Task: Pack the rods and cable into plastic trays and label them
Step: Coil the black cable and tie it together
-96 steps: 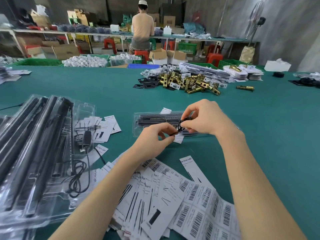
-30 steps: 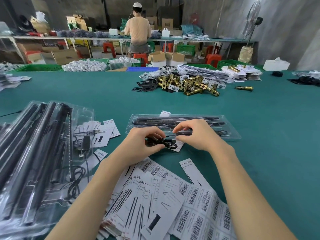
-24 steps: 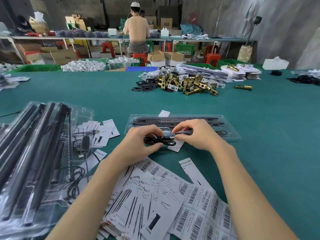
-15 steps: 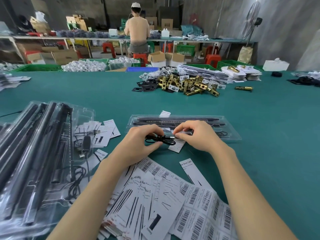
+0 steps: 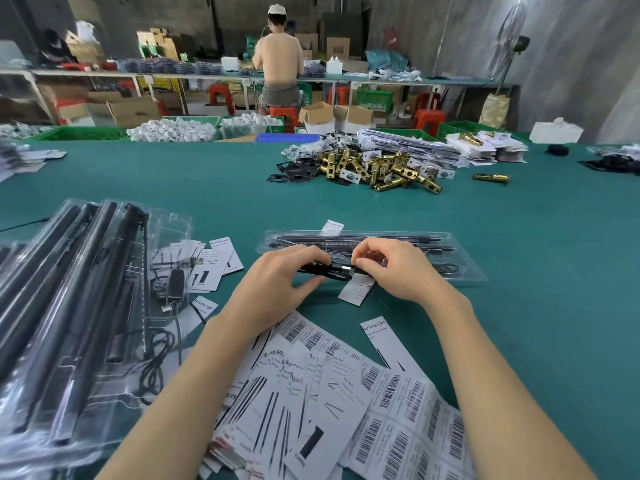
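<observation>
Two hands, left hand [image 5: 277, 282] and right hand [image 5: 398, 268], grip one cable [image 5: 329, 270].

Grey walls [image 5: 571, 64], a standing fan [image 5: 510, 32], cluttered rear workbench [image 5: 104, 73], red stools [image 5: 427, 120].

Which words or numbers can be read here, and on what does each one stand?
"kar Grow Light": white card near the right forearm.
"Grow Light": card beside the tray stack.
"Kar Grow Light": card further back.
Barcode labels: digits too small.
Other cards: blurred.
</observation>
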